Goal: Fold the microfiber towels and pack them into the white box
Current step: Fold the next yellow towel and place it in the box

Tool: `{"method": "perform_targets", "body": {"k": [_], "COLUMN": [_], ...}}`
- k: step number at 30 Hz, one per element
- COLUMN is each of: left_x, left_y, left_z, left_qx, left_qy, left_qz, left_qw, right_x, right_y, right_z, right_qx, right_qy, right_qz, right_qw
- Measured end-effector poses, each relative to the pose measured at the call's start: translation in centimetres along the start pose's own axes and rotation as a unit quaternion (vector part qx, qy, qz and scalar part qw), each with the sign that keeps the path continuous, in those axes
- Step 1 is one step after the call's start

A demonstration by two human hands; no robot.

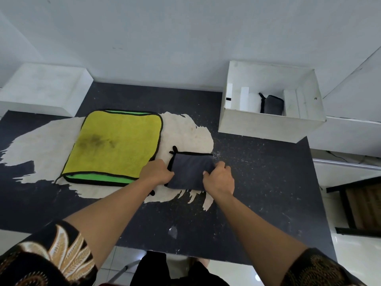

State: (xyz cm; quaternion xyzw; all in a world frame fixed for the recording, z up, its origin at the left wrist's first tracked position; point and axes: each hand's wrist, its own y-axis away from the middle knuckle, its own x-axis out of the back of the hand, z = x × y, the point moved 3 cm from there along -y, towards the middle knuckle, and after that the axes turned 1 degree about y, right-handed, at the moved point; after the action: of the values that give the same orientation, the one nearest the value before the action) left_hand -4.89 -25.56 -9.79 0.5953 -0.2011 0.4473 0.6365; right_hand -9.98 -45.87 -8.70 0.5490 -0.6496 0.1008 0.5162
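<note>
Step in hand: finishing the fold on the grey towel (190, 170), about to lift it for packing. It lies on the dark table (257, 182), folded into a small soft rectangle with black edging and a black loop at its far left corner. Left hand (156, 172) grips its left edge, fingers curled in at the hem. Right hand (219, 177) grips the near right side, thumb on top, fingers curled around the edge.

Next move, my guess: keep both grips firm so the layers don't slip open, carry it right and away to the white box (268, 124) and lower it in. The box is open-topped, rigid, thin-walled, with white upright pieces inside. One folded grey towel (273, 105) sits there already; whether it stands or leans is hard to tell from this angle.

Yellow towel (117, 143) just left of the hands: plush, square-ish, rounded corners, black trim, green underside showing at near and far edges, dark smudge on the nap. Looks only partly folded. The tabletop is speckled black with a big worn pale patch.
</note>
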Motion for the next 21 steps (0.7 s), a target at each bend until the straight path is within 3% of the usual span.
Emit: {"method": "perform_targets", "body": {"k": [4, 11, 14, 17, 21], "left_x": [0.3, -2.3, -2.5, -1.9, -2.5], "left_y": [0.6, 2.4, 3.6, 4.1, 3.6], "left_z": [1.1, 3.5, 4.8, 7.6, 12.0], "left_qx": [-0.037, -0.148, -0.134, -0.172, -0.219], "left_qy": [-0.005, 0.0, -0.041, -0.052, 0.01], "left_qz": [0.065, -0.009, 0.084, 0.173, 0.049], "left_qw": [0.997, 0.989, 0.987, 0.968, 0.974], "right_x": [-0.2, 2.5, 3.5, 3.6, 3.3], "right_y": [-0.2, -0.8, -0.9, -0.9, -0.6], "right_z": [-0.3, 2.5, 4.2, 4.9, 4.8], "right_qx": [-0.038, -0.068, -0.071, -0.077, -0.08], "right_qy": [-0.008, -0.013, -0.027, -0.03, -0.002], "right_qz": [-0.028, -0.024, -0.022, -0.046, -0.072], "right_qw": [0.999, 0.997, 0.997, 0.996, 0.994]}}
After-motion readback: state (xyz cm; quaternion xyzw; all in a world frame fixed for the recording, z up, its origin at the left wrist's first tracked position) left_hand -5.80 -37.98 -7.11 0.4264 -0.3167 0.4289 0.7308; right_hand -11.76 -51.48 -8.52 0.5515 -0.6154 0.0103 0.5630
